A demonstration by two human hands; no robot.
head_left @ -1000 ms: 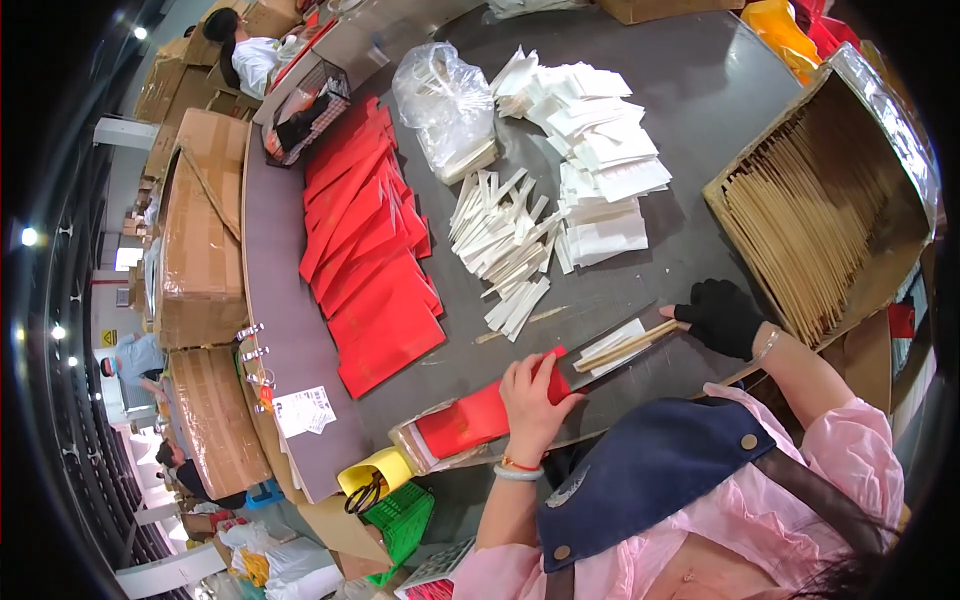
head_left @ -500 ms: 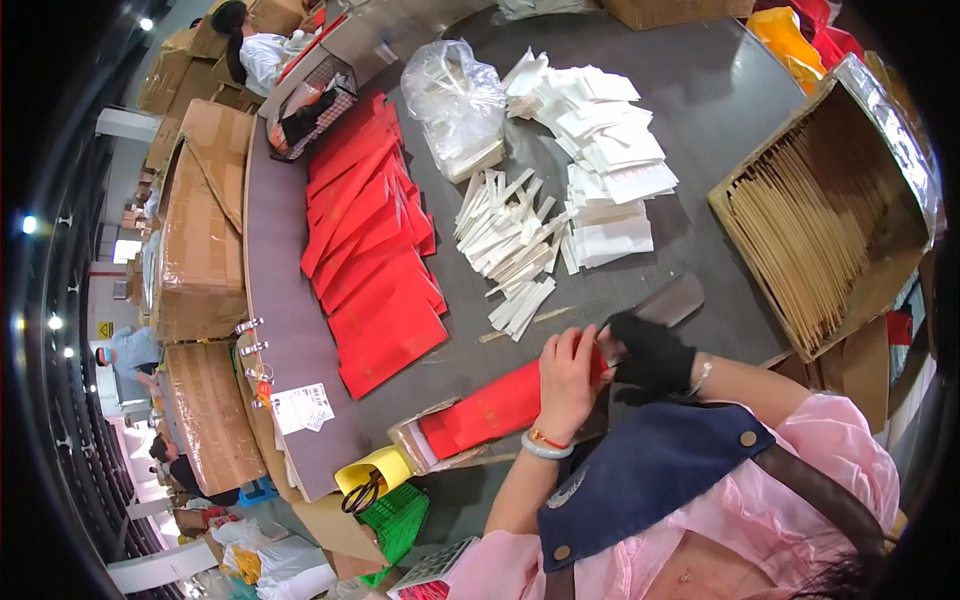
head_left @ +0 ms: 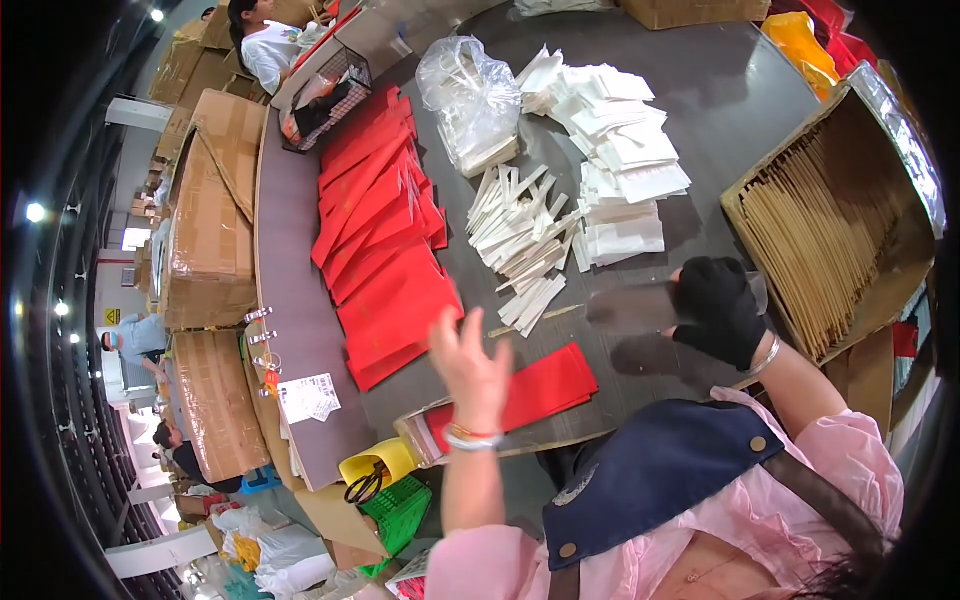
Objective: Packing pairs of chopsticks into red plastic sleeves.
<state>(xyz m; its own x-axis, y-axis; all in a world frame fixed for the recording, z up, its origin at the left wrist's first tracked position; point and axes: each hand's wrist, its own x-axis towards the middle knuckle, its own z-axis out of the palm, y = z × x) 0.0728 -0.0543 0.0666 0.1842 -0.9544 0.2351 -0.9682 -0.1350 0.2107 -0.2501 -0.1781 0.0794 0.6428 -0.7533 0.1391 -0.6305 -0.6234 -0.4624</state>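
My bare left hand [head_left: 470,375], blurred by motion, has its fingers apart and holds nothing. It is over the table between the fanned red envelopes [head_left: 395,320] and a long flat red packet [head_left: 545,388]. That packet lies at the near edge, its left end by a shallow cardboard holder [head_left: 412,432] and partly hidden by my wrist. My right hand [head_left: 715,315], in a black fingerless glove, is closed on a clear plastic sheet [head_left: 630,303] just above the dark table [head_left: 700,100]. The sheet shows on both sides of the hand.
White paper slips [head_left: 625,150], narrow white strips [head_left: 520,235] and a clear bag [head_left: 465,95] lie mid-table. A carton of brown card pieces [head_left: 820,250] stands right. A yellow holder with black scissors [head_left: 365,485] hangs at the near-left corner, and a wire basket [head_left: 335,100] stands far left.
My left hand has let go of the red packet and moved left toward the red envelopes. My right hand has moved right, away from the packet, with the plastic sheet.
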